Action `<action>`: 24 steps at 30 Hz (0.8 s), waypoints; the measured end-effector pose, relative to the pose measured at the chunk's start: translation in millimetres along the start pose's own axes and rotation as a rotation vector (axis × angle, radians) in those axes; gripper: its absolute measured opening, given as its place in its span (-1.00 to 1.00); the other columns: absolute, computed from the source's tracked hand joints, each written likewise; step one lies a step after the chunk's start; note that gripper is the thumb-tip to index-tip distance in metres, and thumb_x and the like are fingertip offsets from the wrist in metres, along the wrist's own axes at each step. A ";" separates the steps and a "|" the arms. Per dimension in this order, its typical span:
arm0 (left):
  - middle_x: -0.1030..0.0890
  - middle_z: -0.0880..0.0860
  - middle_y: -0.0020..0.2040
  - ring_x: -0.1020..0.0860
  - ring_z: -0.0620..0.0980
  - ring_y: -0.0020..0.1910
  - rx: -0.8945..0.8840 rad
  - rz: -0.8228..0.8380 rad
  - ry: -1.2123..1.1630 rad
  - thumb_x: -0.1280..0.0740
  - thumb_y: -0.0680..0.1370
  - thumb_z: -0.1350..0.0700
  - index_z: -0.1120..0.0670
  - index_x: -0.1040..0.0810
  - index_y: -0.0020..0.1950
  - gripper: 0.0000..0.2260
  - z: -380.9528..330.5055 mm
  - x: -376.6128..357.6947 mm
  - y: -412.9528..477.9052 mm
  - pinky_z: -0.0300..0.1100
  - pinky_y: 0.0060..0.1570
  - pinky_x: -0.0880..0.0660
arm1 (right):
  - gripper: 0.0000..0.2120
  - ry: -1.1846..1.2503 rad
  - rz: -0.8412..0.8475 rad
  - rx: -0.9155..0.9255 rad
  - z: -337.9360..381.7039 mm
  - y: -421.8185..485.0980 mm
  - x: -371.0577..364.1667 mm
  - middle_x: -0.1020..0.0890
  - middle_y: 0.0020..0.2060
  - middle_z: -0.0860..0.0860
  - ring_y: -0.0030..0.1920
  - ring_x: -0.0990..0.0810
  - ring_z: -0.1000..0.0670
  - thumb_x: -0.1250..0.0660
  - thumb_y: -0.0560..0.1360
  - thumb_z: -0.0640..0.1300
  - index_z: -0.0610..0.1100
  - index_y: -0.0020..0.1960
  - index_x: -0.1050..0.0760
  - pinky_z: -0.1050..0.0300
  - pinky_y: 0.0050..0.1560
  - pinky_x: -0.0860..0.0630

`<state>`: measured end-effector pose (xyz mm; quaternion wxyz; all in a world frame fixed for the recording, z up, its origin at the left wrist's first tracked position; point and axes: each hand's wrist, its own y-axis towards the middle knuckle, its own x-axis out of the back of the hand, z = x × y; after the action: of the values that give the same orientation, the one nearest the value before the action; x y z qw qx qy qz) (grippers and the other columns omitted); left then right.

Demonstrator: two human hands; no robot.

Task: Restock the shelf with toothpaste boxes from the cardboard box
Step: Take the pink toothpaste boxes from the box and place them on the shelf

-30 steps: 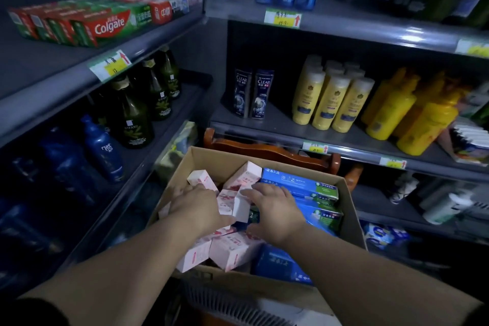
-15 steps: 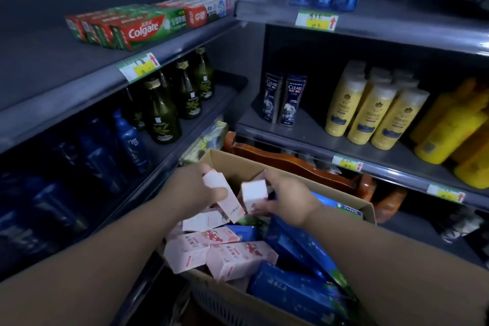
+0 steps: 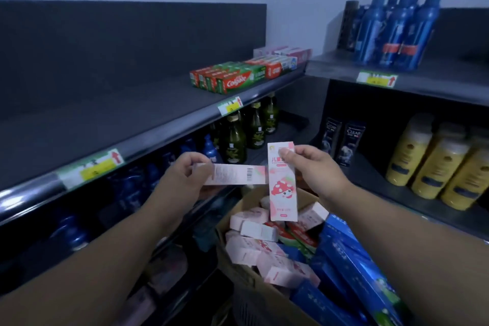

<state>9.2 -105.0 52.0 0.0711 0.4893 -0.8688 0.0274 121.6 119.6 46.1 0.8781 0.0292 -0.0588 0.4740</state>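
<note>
- Two pinch grips are being used: left hand (image 3: 185, 174) on the sideways box (image 3: 235, 174), right hand (image 3: 315, 167) on the upright box (image 3: 282, 188).
- Flat placement on the shelf (image 3: 119, 114) is being advised.

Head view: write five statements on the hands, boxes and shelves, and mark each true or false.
1. The right hand holds a pink box upright. True.
2. The left hand is empty. False: it holds a second pink box, lying sideways.
3. Colgate boxes lie on the top left shelf. True.
4. The cardboard box contains only blue boxes. False: loose pink boxes lie in it too.
5. The yellow bottles stand on the shelf above the blue pump bottles. False: they stand on the shelf below them.
</note>
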 end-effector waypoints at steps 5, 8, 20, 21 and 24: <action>-0.51 0.08 -0.32 -0.43 0.07 -0.36 -0.072 -0.136 0.008 -0.44 0.45 -0.05 -0.06 -0.49 -0.30 -0.80 -11.0 63.2 -51.6 -0.09 -0.37 -0.37 | -0.74 0.036 0.120 0.047 38.9 -23.9 -56.3 -0.73 -0.15 -0.07 -0.14 -0.69 -0.08 -0.37 0.53 0.07 -0.12 0.05 -0.58 0.04 -0.14 -0.59; -0.45 0.11 -0.30 -0.41 0.06 -0.33 -0.083 -0.204 -0.020 -0.50 0.37 -0.03 -0.01 -0.46 -0.27 -0.76 -15.9 109.1 -93.8 -0.16 -0.40 -0.37 | -0.74 0.064 0.182 0.063 59.3 -44.5 -103.8 -0.72 -0.17 -0.09 -0.23 -0.68 -0.04 -0.35 0.54 0.05 -0.15 0.05 -0.57 0.11 -0.25 -0.55; -0.66 -0.04 0.06 -0.65 -0.11 -0.02 -0.201 -0.431 -0.163 -0.43 0.45 0.36 -0.01 -0.48 0.23 -0.56 -15.5 330.8 -292.3 -0.29 -0.16 -0.56 | -0.81 0.168 0.579 0.140 137.9 -178.6 -379.4 -0.72 -0.09 -0.05 -0.15 -0.67 0.00 -0.32 0.56 0.04 -0.07 0.05 -0.54 0.07 -0.12 -0.53; -0.66 -0.02 0.10 -0.65 -0.08 0.03 -0.191 -0.427 -0.138 -0.46 0.43 0.32 0.01 -0.46 0.27 -0.53 -16.6 349.4 -308.4 -0.26 -0.13 -0.57 | -0.81 0.169 0.611 0.159 144.9 -191.7 -400.7 -0.72 -0.08 -0.06 -0.14 -0.68 0.00 -0.32 0.56 0.03 -0.07 0.05 -0.54 0.10 -0.16 -0.54; -0.64 0.01 0.11 -0.63 -0.05 0.05 -0.167 -0.528 0.010 -0.50 0.40 0.24 0.04 -0.46 0.23 -0.55 -23.4 402.9 -349.0 -0.19 -0.12 -0.56 | -0.80 0.172 0.671 0.219 165.1 -224.2 -455.6 -0.72 -0.06 -0.08 -0.14 -0.67 -0.01 -0.32 0.57 0.01 -0.09 0.08 -0.55 0.12 -0.23 -0.56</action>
<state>103.6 -624.6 128.1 0.1200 0.6910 -0.7102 -0.0614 48.7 -398.9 151.1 0.6672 0.0620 0.0602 0.7399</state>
